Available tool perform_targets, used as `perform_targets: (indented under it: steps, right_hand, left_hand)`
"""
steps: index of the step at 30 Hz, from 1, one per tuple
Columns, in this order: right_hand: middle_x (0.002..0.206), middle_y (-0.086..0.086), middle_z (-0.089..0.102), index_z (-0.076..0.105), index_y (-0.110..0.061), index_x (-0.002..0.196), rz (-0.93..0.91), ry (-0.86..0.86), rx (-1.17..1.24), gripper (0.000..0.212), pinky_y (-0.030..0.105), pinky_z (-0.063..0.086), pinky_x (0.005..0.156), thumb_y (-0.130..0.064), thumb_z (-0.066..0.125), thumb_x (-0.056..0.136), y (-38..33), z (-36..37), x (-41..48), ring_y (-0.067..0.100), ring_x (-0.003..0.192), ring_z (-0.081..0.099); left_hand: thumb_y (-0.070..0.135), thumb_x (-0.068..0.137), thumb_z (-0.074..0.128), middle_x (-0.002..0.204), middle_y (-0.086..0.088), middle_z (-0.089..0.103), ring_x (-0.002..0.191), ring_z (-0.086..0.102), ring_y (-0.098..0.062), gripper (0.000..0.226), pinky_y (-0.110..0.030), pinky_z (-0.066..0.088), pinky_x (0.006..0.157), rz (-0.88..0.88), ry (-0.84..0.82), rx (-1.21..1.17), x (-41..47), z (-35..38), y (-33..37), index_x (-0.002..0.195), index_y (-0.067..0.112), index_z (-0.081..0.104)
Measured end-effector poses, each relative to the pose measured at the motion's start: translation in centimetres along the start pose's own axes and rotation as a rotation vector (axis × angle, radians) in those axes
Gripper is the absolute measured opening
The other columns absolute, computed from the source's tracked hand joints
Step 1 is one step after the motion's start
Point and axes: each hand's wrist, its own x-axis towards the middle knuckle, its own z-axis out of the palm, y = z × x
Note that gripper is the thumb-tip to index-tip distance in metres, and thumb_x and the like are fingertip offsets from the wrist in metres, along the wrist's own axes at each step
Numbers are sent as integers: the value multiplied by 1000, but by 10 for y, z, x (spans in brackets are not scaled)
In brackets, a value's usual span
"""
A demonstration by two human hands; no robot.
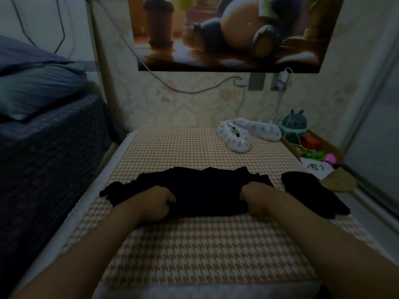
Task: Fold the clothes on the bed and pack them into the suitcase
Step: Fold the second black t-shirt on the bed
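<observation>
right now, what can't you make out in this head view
Crumpled black fabric garment: type and folds lost in dim light, head view.
Left hand and right hand: fingertips buried in that garment.
Second black cloth: shape unreadable, dark.
Suitcase: outside the frame.

dim, soft room light; wide-angle bending at edges, slightly blurry.

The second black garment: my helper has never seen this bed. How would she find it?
Start at the checked bed cover. The left hand and right hand grip a wide black garment. The second black garment lies just right of it, smaller and untouched.
</observation>
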Motion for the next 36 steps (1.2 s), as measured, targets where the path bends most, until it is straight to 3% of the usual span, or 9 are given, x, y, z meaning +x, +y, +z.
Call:
perform_targets:
  steps: [5,8,11,15,18,25,30,34,36]
  right_hand:
    - [81,0,59,55,-15,73,-106,-117,62,20,23,45,61,-25,51,90,-31,-13,-23,13,70,52]
    - [118,-6,60,62,-23,121,-286,24,229,40,25,50,81,-38,55,85,-64,-11,-23,15,101,58]
    - [116,-5,49,48,-32,135,-439,102,264,57,32,50,86,-46,60,81,-105,0,-14,16,101,53]
    - [120,-5,43,50,-31,135,-438,47,305,55,31,47,88,-44,58,82,-135,6,1,18,105,50]
    - [125,-6,55,65,-26,121,-404,36,507,34,28,47,95,-32,54,89,-137,-6,16,14,111,53]
    - [142,4,38,32,-27,147,-217,236,161,62,40,52,84,-30,58,91,-108,-4,77,26,117,51]
    - [132,7,50,39,-20,144,-178,387,123,52,32,47,76,-25,55,94,-93,6,110,24,107,56]
    - [78,3,61,54,-15,69,-86,618,76,25,25,30,55,-6,51,91,-81,4,132,17,64,53]
    - [83,5,62,53,-14,70,-14,620,163,24,28,37,61,-3,50,92,-77,-1,136,19,70,57]
  left_hand:
    - [19,89,53,115,15,56,109,53,-7,31,-21,44,96,84,-18,26,-29,15,5,114,31,66]
    - [32,84,61,108,7,38,104,41,-15,27,-27,43,84,1,217,119,-43,26,-13,108,30,47]
    - [51,91,55,124,-3,38,117,38,-23,51,-36,42,95,-140,296,144,-51,44,-32,130,22,39]
    - [31,100,32,137,-5,47,119,46,-18,49,-17,38,93,-144,436,123,-48,59,-56,149,30,25]
    - [17,98,37,141,-3,43,120,48,-21,56,-33,45,97,-155,379,156,-44,53,-58,151,31,25]
    - [16,71,68,83,1,62,67,55,-19,18,-28,40,41,223,543,355,-11,38,-39,84,26,76]
    - [24,99,47,80,-5,63,70,58,-18,25,-30,48,62,-191,795,-234,21,-1,-42,81,11,60]
    - [20,102,42,111,-13,63,67,66,-19,25,-24,51,52,-481,858,-922,38,-30,-68,123,9,52]
    - [24,97,52,130,-7,54,98,63,-21,48,-36,55,82,-503,750,-921,41,-24,-86,140,12,36]
